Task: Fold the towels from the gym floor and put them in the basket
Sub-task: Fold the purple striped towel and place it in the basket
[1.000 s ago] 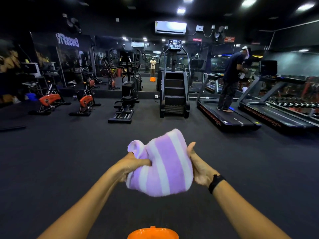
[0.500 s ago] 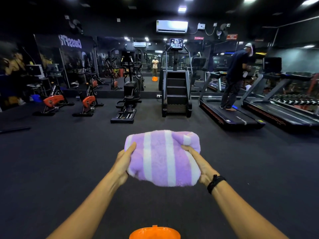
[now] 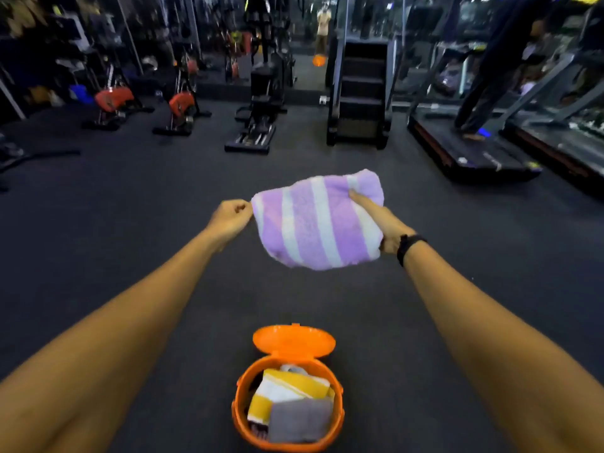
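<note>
A folded purple-and-white striped towel (image 3: 315,220) hangs mid-frame – right hand (image 3: 385,225) gripping its right edge, left hand (image 3: 230,217) pinching its left corner. Low centre, the open orange basket (image 3: 240,403) already holds a yellow striped towel (image 3: 294,385) and a grey one (image 3: 299,423) – this towel still has to go in.

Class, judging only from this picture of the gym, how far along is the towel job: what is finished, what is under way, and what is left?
Done: a yellow-and-white towel and a grey towel lie folded in the open orange basket. Under way: the right hand grips the folded purple striped towel in the air beyond the basket, while the left hand pinches its edge. Left: lowering it into the basket. No other towels show on the floor.
</note>
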{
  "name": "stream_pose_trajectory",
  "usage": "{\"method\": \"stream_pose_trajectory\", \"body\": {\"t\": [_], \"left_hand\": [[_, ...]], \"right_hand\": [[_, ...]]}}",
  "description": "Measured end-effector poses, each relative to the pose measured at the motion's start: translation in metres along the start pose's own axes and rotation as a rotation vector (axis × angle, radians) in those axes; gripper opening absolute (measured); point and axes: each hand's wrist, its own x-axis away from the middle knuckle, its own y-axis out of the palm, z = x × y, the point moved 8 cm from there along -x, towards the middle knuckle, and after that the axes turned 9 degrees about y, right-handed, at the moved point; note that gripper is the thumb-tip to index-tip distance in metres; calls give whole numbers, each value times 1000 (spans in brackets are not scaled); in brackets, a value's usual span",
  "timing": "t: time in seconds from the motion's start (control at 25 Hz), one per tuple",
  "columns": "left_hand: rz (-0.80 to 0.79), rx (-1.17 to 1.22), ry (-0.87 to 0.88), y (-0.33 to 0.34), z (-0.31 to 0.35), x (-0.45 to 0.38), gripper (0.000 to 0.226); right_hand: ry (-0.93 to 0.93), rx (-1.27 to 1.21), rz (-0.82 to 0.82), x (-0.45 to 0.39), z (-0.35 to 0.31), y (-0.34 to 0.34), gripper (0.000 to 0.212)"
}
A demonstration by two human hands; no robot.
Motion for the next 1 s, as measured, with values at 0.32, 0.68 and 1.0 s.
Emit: {"method": "stream_pose_trajectory", "body": {"t": [0.32, 0.68, 1.0], "left_hand": [[-202, -408, -63, 24, -117, 11, 46], [-538, -438, -136, 78, -292, -14, 43], [-859, -517, 41, 250, -493, 72, 103]], "right_hand": [[189, 199, 127, -65, 114, 0, 44], [393, 399, 252, -151, 280, 40, 35], [748, 283, 80, -231, 565, 89, 88]]}}
